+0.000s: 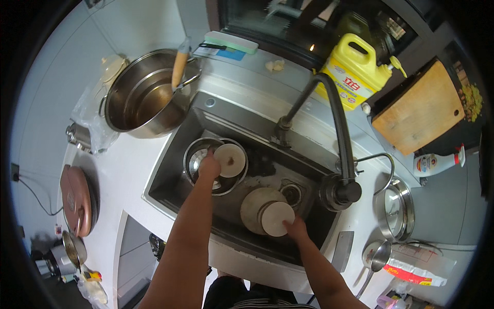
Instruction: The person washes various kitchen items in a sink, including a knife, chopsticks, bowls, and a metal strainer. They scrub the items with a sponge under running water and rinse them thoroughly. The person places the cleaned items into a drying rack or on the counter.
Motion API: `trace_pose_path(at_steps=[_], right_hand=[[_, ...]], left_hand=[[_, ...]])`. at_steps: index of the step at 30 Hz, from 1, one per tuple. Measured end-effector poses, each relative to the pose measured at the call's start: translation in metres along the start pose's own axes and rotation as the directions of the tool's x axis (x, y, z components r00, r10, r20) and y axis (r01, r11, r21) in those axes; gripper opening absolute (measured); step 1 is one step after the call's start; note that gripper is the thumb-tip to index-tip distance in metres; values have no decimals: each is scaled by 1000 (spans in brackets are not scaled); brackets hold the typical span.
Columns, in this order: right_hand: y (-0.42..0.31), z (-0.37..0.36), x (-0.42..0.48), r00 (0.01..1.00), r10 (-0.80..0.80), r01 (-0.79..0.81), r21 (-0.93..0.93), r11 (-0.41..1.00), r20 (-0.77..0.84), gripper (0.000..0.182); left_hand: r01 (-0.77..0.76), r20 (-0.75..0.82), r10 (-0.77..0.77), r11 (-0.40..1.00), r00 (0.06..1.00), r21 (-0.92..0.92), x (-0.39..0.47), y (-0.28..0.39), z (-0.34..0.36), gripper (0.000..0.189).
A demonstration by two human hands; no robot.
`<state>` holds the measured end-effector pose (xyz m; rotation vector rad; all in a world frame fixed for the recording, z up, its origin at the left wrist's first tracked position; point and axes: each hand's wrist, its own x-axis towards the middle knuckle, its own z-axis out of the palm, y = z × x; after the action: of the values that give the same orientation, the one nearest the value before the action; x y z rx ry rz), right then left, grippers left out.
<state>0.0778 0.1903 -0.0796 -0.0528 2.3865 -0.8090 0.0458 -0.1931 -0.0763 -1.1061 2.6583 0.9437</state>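
My left hand [210, 166] reaches into the metal basins [244, 181] in the left part of the dark sink [227, 216]. Its fingers are at the left edge of a small light dish [230, 160] with a brown spot; whether they grip it cannot be told. At the lower right of the sink, my right hand [296, 228] holds the right edge of a small pale dish [277, 219]. This dish sits or hovers over other stacked dishes, above a larger plate [251, 208] beside the drain [291, 194].
The black faucet [342, 131] arches over the sink's right side. A large steel pot [144, 123] stands on the left counter. Behind are a yellow detergent jug [349, 73] and a wooden cutting board [420, 110]. A cleaver [342, 251] and a ladle [380, 257] lie at right.
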Motion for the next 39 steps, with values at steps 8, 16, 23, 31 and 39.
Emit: trace_pose_path(at_steps=[8,16,23,31,39], right_hand=[[1,-3,-9,1000,2,-4,110,994,20,50],[-15,-6,-14,998,43,-48,108,993,47,48],[-6,-4,-13,1000,24,-26,142,990,17,53],[-22,-13,-16,992,112,-124,233,964,62,55],[-57,-49,-32,974,-68,-201,960,196,218,49]], left_hand=[[439,432,-233,765,871,-472,-32,44,-17,40],[51,267,185,726,946,-685,-63,73,41,55],[-715,-155,701,696,696,-65,-122,145,21,64],[-178,63,260,798,964,-575,-133,110,2,51],[-250,419,309,949,854,-190,-198,95,18,36]])
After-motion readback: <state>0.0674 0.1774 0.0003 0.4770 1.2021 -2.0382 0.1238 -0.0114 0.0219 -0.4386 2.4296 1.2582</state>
